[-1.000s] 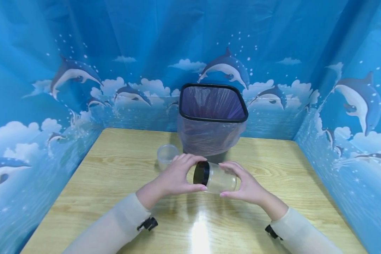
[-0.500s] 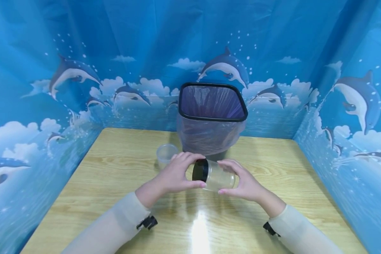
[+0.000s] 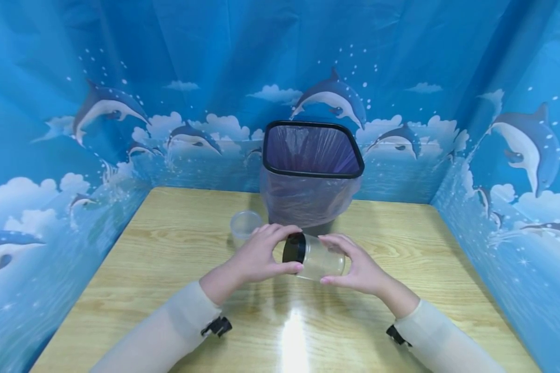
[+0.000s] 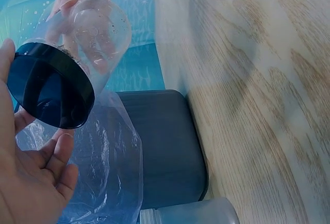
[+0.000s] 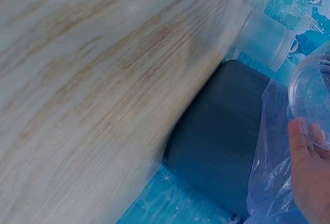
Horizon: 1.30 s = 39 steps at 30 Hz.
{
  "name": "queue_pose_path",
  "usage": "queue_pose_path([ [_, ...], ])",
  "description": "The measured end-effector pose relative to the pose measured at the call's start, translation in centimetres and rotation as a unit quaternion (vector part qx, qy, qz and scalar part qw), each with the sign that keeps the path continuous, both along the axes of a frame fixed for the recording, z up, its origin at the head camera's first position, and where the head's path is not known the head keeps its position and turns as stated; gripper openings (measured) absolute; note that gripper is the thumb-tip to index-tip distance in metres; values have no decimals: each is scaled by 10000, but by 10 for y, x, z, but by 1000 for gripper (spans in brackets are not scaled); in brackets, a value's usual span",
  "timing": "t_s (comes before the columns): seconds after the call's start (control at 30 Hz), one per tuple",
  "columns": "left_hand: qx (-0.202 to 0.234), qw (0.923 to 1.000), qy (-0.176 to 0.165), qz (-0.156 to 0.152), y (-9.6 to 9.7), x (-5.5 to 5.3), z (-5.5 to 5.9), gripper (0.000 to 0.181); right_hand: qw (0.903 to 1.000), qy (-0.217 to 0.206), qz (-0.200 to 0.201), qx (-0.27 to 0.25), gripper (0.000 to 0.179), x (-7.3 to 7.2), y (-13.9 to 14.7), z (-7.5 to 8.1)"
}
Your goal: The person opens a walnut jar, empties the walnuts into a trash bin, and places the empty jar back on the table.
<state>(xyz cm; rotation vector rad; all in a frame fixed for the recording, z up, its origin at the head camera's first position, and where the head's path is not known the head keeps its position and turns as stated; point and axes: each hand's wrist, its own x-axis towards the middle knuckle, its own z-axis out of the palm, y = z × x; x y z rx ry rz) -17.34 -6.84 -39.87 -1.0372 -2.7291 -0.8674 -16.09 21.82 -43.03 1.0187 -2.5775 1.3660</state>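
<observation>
A clear jar (image 3: 324, 259) lies sideways in the air between both hands, its black screw lid (image 3: 294, 248) toward the left. My left hand (image 3: 263, 256) grips the lid, thumb below and fingers above. The jar's base end is held by my right hand (image 3: 366, 272), with the thumb under it and fingers over the top. In the left wrist view small dark specks show inside the jar (image 4: 100, 33) near the lid (image 4: 51, 87). Only the jar's rounded end (image 5: 309, 92) and part of the right hand (image 5: 312, 183) appear in the right wrist view.
Behind the hands stands a dark bin (image 3: 315, 176) with a black rim and a translucent purple liner. A clear open plastic container (image 3: 245, 223) stands left of it on the wooden table (image 3: 182, 233). Blue dolphin-print curtains (image 3: 214, 77) enclose the table at back and sides.
Both hands and the jar have shifted very slightly left and up in the head view. The grip on the lid and on the jar looks the same.
</observation>
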Motion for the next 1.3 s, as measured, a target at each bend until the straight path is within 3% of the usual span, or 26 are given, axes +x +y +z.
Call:
queue_pose_path([
  [0.13, -9, 9999, -114, 33, 1, 0, -1, 82, 10000, -58, -26, -9, 85, -1, 1, 0],
  [0.37, -241, 9986, -427, -196, -3, -1, -3, 105, 9997, -217, -86, 7, 85, -1, 2, 2],
  [0.5, -233, 9980, -519, -259, -5, -2, 0, 103, 9996, -254, -82, -80, 85, -1, 3, 2],
  [0.7, -322, 9981, -488, -217, -6, -3, 1, 100, 9997, -229, -129, -25, 85, 2, 0, 7],
  [0.93, -424, 9987, -246, -155, -4, -3, 0, 100, 9999, -172, 19, -5, 78, 15, -11, 35],
  [1.3, -498, 9983, -305, -64, -3, -3, -1, 102, 9995, -304, 44, -7, 78, 15, -13, 37],
])
